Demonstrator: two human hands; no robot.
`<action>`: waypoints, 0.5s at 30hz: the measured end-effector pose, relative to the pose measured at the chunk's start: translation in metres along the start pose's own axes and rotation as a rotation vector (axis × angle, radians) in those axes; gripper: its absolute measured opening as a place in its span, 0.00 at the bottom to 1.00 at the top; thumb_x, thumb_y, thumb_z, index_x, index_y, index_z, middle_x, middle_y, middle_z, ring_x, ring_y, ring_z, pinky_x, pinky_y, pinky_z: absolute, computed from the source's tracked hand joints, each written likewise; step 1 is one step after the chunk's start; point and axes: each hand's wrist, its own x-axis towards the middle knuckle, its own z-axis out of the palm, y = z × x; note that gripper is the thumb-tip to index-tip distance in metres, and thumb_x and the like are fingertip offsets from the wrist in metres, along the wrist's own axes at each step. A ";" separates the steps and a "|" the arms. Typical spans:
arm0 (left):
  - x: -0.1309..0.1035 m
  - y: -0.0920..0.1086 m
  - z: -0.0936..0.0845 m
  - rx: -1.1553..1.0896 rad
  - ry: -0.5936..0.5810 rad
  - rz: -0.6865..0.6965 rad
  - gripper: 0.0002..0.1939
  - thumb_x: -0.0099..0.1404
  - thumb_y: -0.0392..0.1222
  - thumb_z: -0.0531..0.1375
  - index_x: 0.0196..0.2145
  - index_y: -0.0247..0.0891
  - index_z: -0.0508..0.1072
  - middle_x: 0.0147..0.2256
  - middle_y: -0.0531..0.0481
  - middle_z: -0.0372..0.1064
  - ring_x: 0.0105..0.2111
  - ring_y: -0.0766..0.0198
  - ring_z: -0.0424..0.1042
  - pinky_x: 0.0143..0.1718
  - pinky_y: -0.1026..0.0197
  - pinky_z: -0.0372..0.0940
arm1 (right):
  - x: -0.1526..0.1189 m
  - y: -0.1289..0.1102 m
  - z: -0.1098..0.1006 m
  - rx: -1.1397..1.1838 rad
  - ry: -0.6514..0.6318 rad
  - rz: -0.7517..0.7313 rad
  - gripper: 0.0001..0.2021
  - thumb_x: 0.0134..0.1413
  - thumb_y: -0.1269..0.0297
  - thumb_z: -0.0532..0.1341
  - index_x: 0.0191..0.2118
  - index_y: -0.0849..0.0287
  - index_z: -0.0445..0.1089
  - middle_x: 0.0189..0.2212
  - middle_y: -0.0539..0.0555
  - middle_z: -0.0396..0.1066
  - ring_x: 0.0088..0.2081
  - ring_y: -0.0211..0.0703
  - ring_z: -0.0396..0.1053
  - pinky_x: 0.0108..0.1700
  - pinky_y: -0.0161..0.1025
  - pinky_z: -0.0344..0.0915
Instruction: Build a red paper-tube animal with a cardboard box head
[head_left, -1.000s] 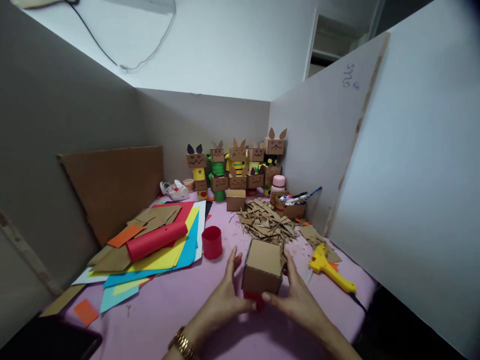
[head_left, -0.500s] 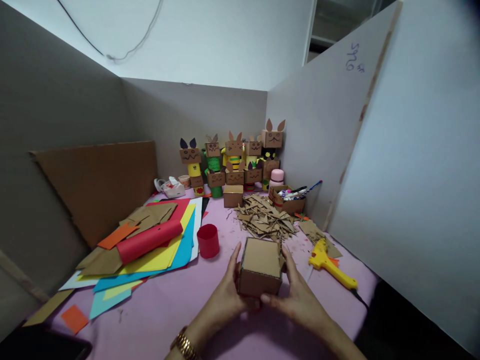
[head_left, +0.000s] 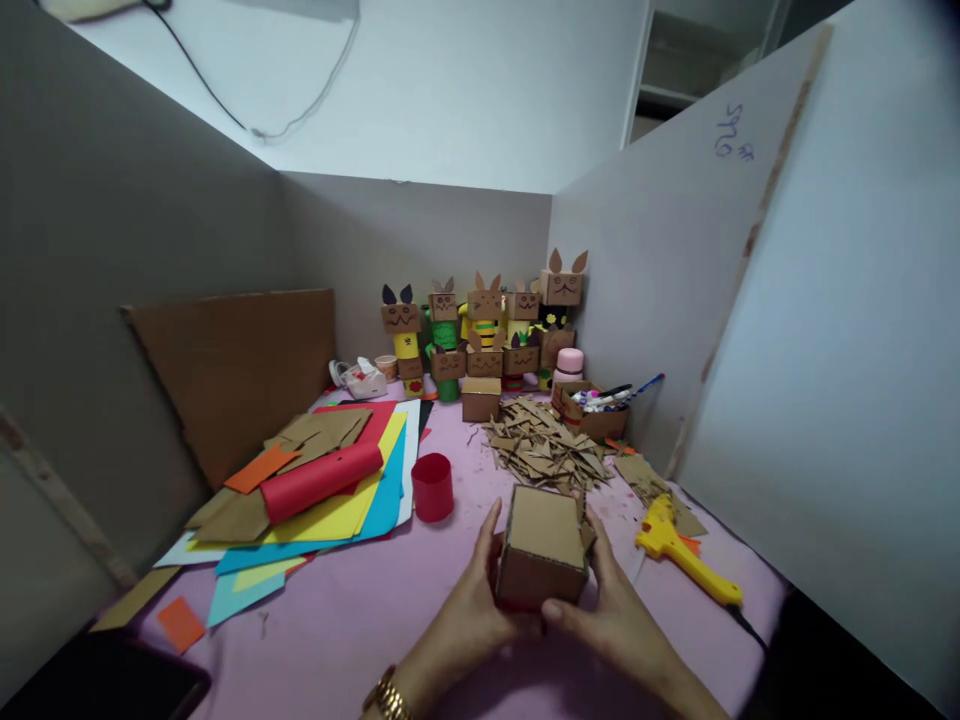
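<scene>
Between my two hands is a small cardboard box (head_left: 545, 545), its flat top turned up toward me. My left hand (head_left: 484, 590) grips its left side, and a gold watch shows at that wrist. My right hand (head_left: 604, 590) closes on the right side, with the thumb at the lower front edge. Something red shows just under the box, mostly hidden. Brown cardboard bits stick out beside the box near the right fingers. A red paper tube (head_left: 433, 490) stands upright on the table, to the left of my hands.
Coloured paper sheets (head_left: 382, 500) with a red roll (head_left: 322, 480) lie left. Cardboard scraps (head_left: 547, 445) are heaped beyond the box. A yellow glue gun (head_left: 686, 550) lies right. Cardboard animal figures (head_left: 484, 320) and a pen box (head_left: 596, 415) stand at the back; a dark device (head_left: 120, 680) sits front left.
The whole scene has shifted right and slightly down in view. Both hands still hold the box, which is tilted a little differently, with more red showing below it.
</scene>
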 end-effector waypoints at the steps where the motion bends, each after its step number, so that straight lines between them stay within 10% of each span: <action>1: -0.002 -0.003 -0.001 -0.036 -0.007 -0.006 0.66 0.42 0.30 0.69 0.65 0.50 0.28 0.62 0.36 0.50 0.55 0.46 0.62 0.50 0.50 0.63 | 0.000 0.002 0.000 0.006 0.000 -0.008 0.59 0.37 0.39 0.65 0.65 0.60 0.29 0.66 0.67 0.37 0.67 0.54 0.34 0.65 0.54 0.33; 8: -0.022 -0.001 -0.025 0.149 0.080 0.010 0.68 0.38 0.40 0.73 0.66 0.45 0.32 0.66 0.36 0.38 0.65 0.46 0.40 0.63 0.44 0.39 | -0.003 0.012 -0.001 0.052 0.067 -0.042 0.57 0.39 0.38 0.64 0.65 0.53 0.28 0.67 0.65 0.36 0.66 0.60 0.36 0.64 0.59 0.37; 15: -0.027 0.008 -0.052 0.241 0.400 0.091 0.52 0.48 0.41 0.65 0.64 0.36 0.41 0.62 0.33 0.51 0.61 0.52 0.54 0.60 0.50 0.51 | -0.014 0.050 0.005 0.133 0.153 -0.048 0.56 0.39 0.35 0.62 0.66 0.53 0.30 0.64 0.65 0.46 0.64 0.65 0.45 0.62 0.60 0.47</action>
